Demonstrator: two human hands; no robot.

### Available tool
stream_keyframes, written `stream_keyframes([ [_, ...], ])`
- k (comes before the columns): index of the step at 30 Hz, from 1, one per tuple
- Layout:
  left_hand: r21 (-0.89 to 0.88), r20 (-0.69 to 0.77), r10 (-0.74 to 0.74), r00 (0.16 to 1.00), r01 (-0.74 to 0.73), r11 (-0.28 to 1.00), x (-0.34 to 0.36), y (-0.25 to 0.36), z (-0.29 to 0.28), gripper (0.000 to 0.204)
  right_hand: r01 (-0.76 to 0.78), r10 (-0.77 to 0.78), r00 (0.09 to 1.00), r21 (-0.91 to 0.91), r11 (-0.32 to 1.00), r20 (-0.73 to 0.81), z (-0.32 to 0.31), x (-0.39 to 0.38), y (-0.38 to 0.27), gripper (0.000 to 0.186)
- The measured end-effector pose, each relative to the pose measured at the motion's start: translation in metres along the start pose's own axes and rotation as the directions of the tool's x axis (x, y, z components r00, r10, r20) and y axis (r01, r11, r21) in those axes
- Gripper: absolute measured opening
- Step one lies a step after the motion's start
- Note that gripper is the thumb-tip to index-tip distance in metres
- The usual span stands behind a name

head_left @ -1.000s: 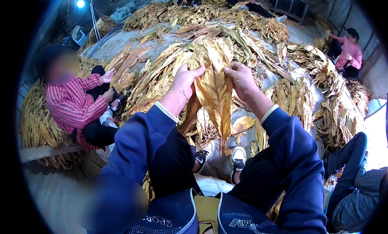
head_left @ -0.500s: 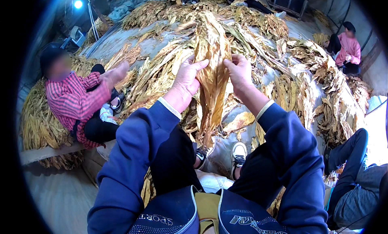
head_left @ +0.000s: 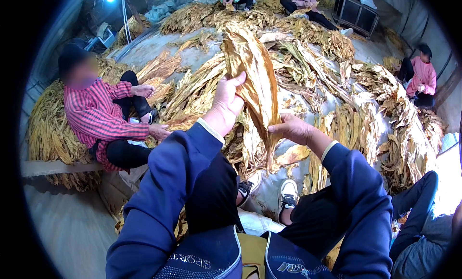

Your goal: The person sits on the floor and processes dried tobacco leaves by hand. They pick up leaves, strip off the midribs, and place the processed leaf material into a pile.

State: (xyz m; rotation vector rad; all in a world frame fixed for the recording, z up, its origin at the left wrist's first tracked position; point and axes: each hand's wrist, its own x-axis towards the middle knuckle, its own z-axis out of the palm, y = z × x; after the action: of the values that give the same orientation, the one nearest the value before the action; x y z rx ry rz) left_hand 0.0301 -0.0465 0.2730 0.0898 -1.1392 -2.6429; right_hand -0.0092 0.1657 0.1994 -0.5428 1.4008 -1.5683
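Observation:
Between my hands hangs a large dried tobacco leaf (head_left: 252, 69), golden brown and wrinkled, with its wide end up and its narrow end down. My left hand (head_left: 228, 100) pinches its left edge about midway, thumb on the near face. Lower down, my right hand (head_left: 294, 129) grips the right edge near the narrow end, thumb and fingers closed on it. The leaf tilts, its top leaning left. Behind it, heaps of similar leaves (head_left: 197, 91) cover the sheet. A loose brown leaf (head_left: 292, 155) lies just beyond my shoes.
At the left a person in a checked shirt (head_left: 103, 113) sits by a leaf pile (head_left: 48, 129). Another in pink (head_left: 423, 74) sits far right; two more sit at the back. A dark crate (head_left: 356, 14) stands back right. Someone's bent legs (head_left: 416, 197) are close at the right.
My right hand has slid down toward the leaf's narrow end, and the leaf has tilted with its top to the left. The person at the left has lowered their hands.

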Motion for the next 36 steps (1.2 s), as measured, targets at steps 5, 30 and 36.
stream_keyframes([
  [5, -0.080, -0.075, -0.016, 0.997, 0.010, 0.997, 0.010, 0.008, -0.017, 0.031, 0.041, -0.041, 0.999, 0.032, 0.999, -0.012, -0.001, 0.000, -0.011, 0.029],
  [30, 0.053, -0.355, 0.155, 0.922, -0.146, 0.988, 0.014, 0.011, -0.039, 0.014, -0.282, 0.133, 0.959, -0.776, 0.564, -0.252, -0.100, -0.082, -0.022, 0.022],
  [36, 0.043, -0.327, 0.258, 0.909, -0.259, 0.965, 0.016, 0.012, -0.031, 0.008, -0.263, 0.137, 0.965, -0.848, 0.460, -0.224, -0.125, -0.104, -0.020, 0.026],
])
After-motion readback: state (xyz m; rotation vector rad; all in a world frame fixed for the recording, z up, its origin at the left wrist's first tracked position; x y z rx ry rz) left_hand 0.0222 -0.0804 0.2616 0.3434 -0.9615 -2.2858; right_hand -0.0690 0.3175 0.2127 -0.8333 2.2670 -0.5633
